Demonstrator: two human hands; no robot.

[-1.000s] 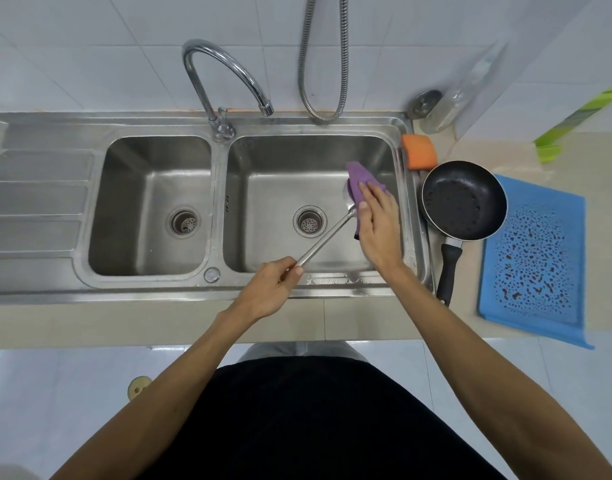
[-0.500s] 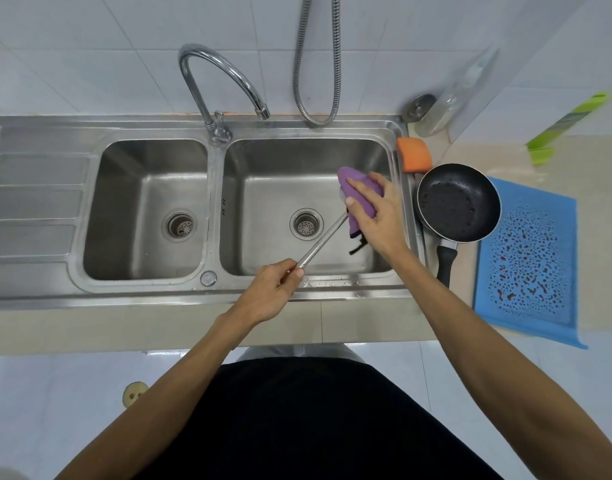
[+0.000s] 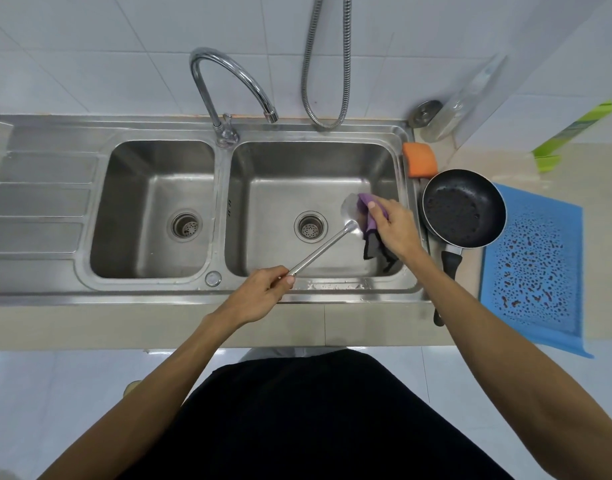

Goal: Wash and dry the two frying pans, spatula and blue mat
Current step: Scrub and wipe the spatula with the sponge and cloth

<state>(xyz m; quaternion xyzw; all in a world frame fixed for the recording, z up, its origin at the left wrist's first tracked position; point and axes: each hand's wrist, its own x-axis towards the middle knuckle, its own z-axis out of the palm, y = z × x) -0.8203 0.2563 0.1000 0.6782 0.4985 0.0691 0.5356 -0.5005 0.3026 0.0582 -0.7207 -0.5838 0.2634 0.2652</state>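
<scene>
A steel spatula (image 3: 323, 249) slants over the right sink basin (image 3: 280, 168). My left hand (image 3: 259, 294) grips the end of its handle at the sink's front rim. My right hand (image 3: 394, 228) holds a purple cloth (image 3: 370, 216) pressed against the spatula's blade, which shows partly at the cloth's left. One black frying pan (image 3: 464, 207) sits on the counter right of the sink, handle toward me. The blue mat (image 3: 536, 268) lies further right, speckled with dark spots. No second pan is in view.
An orange sponge (image 3: 420, 159) rests at the sink's back right corner. The tap (image 3: 228, 88) arches over the divider, spout above the right basin. A hose (image 3: 327, 64) hangs on the wall. A clear bottle (image 3: 460, 102) and a green object (image 3: 571, 133) stand at the back right. The left basin (image 3: 124, 202) holds nothing.
My right hand with the cloth has slid back and toward the right along the spatula's blade, uncovering part of the blade. My left hand keeps its grip on the handle.
</scene>
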